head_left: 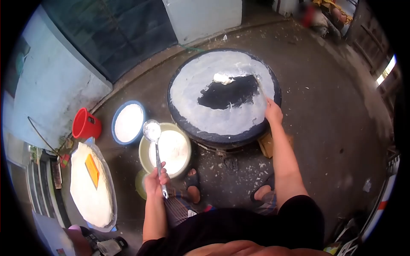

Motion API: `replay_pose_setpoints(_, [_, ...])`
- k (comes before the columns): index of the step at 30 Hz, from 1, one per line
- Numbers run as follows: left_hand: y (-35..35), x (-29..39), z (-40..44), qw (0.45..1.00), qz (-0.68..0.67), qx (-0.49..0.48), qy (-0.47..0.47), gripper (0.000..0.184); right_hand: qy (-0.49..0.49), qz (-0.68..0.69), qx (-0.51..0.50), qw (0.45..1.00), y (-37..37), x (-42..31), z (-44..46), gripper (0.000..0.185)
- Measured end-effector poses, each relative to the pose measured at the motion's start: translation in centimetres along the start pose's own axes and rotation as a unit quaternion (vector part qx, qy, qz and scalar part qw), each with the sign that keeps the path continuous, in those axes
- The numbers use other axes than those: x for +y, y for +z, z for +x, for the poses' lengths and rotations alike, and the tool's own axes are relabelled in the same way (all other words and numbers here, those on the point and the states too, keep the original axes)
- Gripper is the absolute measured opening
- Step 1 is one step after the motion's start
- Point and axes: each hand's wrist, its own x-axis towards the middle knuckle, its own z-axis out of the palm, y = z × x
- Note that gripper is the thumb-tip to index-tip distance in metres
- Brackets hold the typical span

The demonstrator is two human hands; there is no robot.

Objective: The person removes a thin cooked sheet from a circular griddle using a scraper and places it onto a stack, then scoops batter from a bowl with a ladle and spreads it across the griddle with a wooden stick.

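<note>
My left hand [156,182] is closed round the handle of a metal ladle [152,131], whose bowl has white residue and hangs over the rim of a pale green basin [144,150] with white contents. On the right, my right hand [273,113] grips a thin tool [261,88] that reaches over the large round black griddle [276,91]. A thin whitish layer [192,115] covers much of the griddle, with a dark bare patch near the middle. At the top edge of that patch sits a white lump [223,78].
A blue basin [114,124] of white material and a red bucket [86,124] stand left. Nearer, a stack of round white sheets [87,196] bears a yellow-orange object [92,170]. A person [326,19] is at the top right.
</note>
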Motion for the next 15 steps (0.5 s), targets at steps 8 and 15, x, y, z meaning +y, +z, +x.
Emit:
replay_pose_setpoints(8, [-0.2, 0.3, -0.1, 0.999, -0.025, -0.019, -0.017, 0.032, -0.191, 0.041, -0.14, 0.971, 5.8, -2.0, 0.6, 0.03])
replay_pose_setpoints(15, [-1.1, 0.5, -0.1, 0.999, -0.012, -0.03, -0.008, 0.033, -0.221, -0.012, -0.136, 0.966, 4.8, -1.7, 0.3, 0.028])
